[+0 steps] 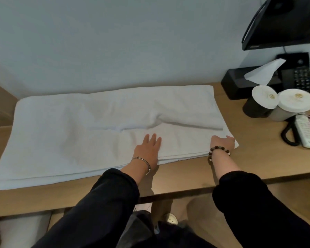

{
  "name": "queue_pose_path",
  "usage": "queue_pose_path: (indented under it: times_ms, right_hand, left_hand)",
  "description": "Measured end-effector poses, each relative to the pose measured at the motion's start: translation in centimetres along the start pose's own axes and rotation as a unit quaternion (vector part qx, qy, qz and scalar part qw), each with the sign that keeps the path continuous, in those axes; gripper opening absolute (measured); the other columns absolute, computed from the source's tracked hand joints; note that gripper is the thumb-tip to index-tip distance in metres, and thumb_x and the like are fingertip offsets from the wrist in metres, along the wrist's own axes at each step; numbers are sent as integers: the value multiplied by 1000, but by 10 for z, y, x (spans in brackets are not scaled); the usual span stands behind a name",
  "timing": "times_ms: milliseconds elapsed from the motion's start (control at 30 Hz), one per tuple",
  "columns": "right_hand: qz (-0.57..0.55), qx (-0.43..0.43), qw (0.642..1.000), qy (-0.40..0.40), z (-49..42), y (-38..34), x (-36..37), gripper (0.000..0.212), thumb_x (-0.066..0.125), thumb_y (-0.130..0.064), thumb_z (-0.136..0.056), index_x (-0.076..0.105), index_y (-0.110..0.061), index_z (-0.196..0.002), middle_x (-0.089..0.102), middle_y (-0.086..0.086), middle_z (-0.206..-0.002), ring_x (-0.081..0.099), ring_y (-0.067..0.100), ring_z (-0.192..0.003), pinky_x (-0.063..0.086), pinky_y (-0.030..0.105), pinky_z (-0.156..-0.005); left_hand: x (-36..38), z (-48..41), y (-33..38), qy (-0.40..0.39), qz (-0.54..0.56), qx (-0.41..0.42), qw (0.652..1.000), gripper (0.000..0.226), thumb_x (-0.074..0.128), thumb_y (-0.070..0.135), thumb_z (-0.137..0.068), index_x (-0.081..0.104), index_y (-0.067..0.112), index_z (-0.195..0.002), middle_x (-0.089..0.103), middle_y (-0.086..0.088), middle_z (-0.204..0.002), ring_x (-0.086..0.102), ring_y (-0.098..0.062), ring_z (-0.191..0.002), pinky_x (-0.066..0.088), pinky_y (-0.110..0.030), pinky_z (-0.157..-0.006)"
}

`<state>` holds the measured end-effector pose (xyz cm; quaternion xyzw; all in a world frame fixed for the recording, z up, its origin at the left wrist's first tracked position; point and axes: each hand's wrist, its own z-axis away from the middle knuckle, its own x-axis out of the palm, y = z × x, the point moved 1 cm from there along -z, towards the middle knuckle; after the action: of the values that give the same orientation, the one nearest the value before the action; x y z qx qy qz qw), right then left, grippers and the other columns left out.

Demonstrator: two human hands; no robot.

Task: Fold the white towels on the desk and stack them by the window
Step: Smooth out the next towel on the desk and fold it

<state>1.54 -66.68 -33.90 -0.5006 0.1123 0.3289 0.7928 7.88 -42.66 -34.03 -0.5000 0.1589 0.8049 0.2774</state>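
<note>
We have the white towel (70,133) lying long across the desk (258,163), folded in layers, with a ridge bunched at its middle. Our left hand (148,149) presses flat near its front edge, grip spread, fingers straight. Our right hand (222,143) sits on the near right corner; whether that grip pinches, we cannot tell.

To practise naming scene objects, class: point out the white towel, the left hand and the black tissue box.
white towel (61,140), head view, on its flat left half.
left hand (148,149), head view, on the back of the hand.
black tissue box (240,88), head view, on its near side wall.
</note>
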Motion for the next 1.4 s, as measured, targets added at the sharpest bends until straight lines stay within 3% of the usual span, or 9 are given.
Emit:
queue_pose_path:
  times_ms: [200,367,533,700,800,900,1033,1233,1400]
  right_hand:
    - [290,-134,945,-68,0,-4,-8,12,49,-10,-83,55,-4,-74,62,13,-76,53,24,-59,43,26,-53]
    - [432,1,855,-287,4,-17,-29,11,40,-4,-83,47,-3,-91,49,16,-84,52,29,-68,49,33,-62]
    - [246,-123,938,-211,-13,-21,-34,33,47,-11,-90,53,-4,-122,61,16,-108,57,26,-82,46,29,-63]
    - [81,-7,968,-239,-28,-34,-27,25,43,-16,-89,54,-9,-111,46,8,-84,46,24,-73,36,30,-67]
    - [46,24,965,-255,-33,-43,-24,36,39,-54,-86,49,-20,-81,52,3,-74,48,24,-68,36,29,-63]
    - [83,41,948,-305,-38,-55,-14,48,41,-62,-88,57,-24,-111,64,5,-106,61,28,-96,48,37,-77]
    - [173,8,929,-326,-49,-76,-5,55,56,-38,-93,43,-14,-141,44,8,-143,43,31,-130,34,47,-109]
    - [16,75,922,-380,-60,-103,-4,22,48,-13,-98,54,-6,-118,64,15,-115,62,32,-100,49,48,-83]
    - [29,130,905,-404,-82,-126,11,27,52,-29,-96,62,-8,-111,70,16,-106,70,32,-88,50,44,-72]
  left_hand:
    - [-18,3,-1,11,-14,30,999,62,49,26,-89,23,13,-144,24,-11,-150,29,-31,-134,44,-38,-87]
    - [-37,7,-5,7,-134,118,984,52,41,60,-86,53,16,-109,59,-6,-105,59,-26,-87,36,-30,-63]
    - [-50,2,3,-25,-105,114,988,82,13,80,-82,61,15,-97,60,-2,-96,56,-20,-77,33,-29,-56]
    - [-47,-1,11,54,-31,118,991,35,33,36,-99,57,16,-115,54,-6,-114,54,-24,-102,40,-32,-71]
    - [-47,-2,10,59,-13,118,991,27,34,22,-97,58,15,-107,56,-6,-107,53,-23,-95,36,-30,-67]
    - [-53,-11,8,36,-22,105,994,28,32,19,-96,59,16,-100,60,-4,-98,50,-22,-79,35,-29,-63]
    - [-65,-26,5,22,-6,130,991,28,34,21,-95,61,20,-102,60,-2,-90,50,-21,-75,37,-29,-63]
    - [-88,-49,-6,215,134,207,945,32,44,10,-89,64,13,-114,65,-6,-102,58,-28,-96,44,-33,-68]
    - [-102,-95,-17,257,251,97,928,30,49,4,-88,67,9,-111,65,-6,-113,51,-26,-109,40,-31,-80]
